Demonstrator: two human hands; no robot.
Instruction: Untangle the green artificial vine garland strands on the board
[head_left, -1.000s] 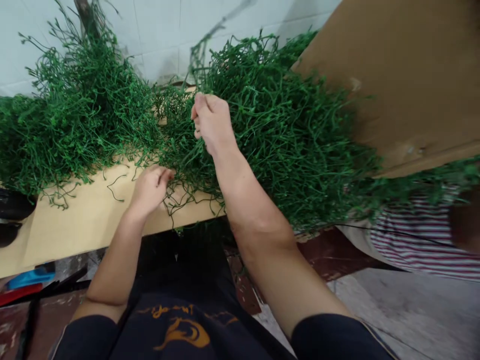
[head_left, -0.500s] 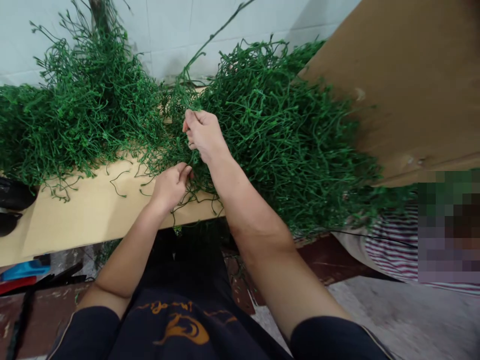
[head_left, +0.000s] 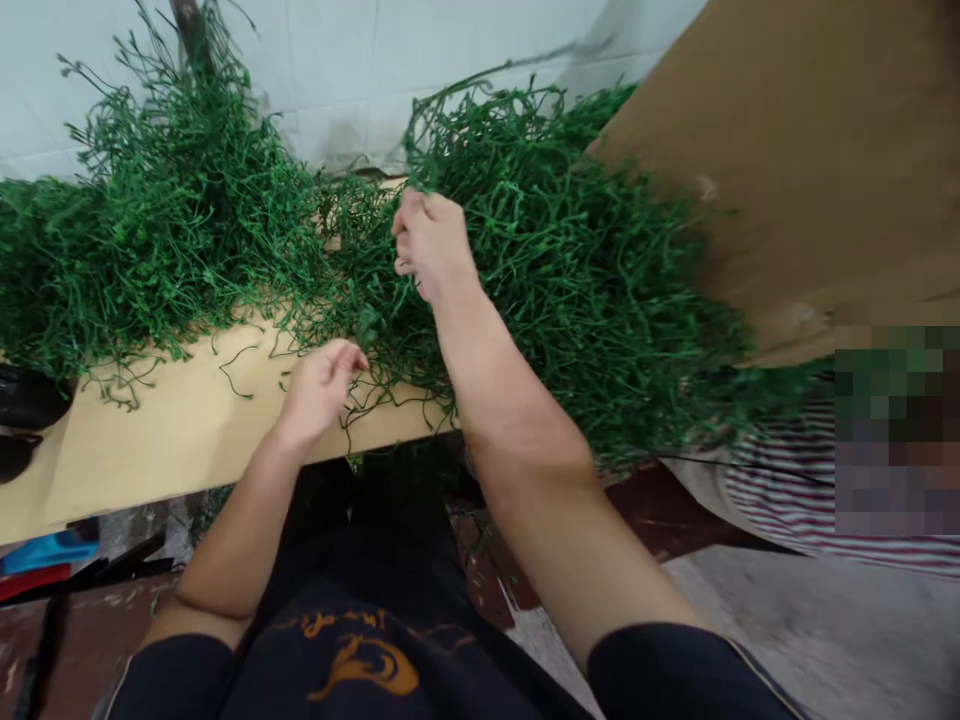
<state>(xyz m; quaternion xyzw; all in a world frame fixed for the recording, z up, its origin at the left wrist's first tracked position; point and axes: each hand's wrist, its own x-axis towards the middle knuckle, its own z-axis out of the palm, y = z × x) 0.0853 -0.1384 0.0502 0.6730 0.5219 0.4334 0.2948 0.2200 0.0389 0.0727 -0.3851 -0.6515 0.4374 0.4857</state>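
My right hand [head_left: 436, 240] is closed around a green artificial plant stem [head_left: 489, 74], whose long bare end leans up and to the right, blurred by motion. It hangs over the left edge of a big heap of similar green stems [head_left: 585, 270]. Lower and to the left, my left hand [head_left: 322, 385] has its fingers curled together above the board, beside loose green strands [head_left: 375, 395]. Whatever its fingertips may hold is too small to make out.
More green stems [head_left: 165, 220] are piled at the left against the white wall [head_left: 330, 60]. A tan board [head_left: 172, 420] lies under everything. Brown cardboard [head_left: 787, 170] rises at the right. A person in a striped garment [head_left: 780, 490] is at the right edge. Black objects [head_left: 30, 400] sit far left.
My right hand has moved right and slightly away from me, and the stem in it has tipped over to the right. My left hand has drawn back to the left.
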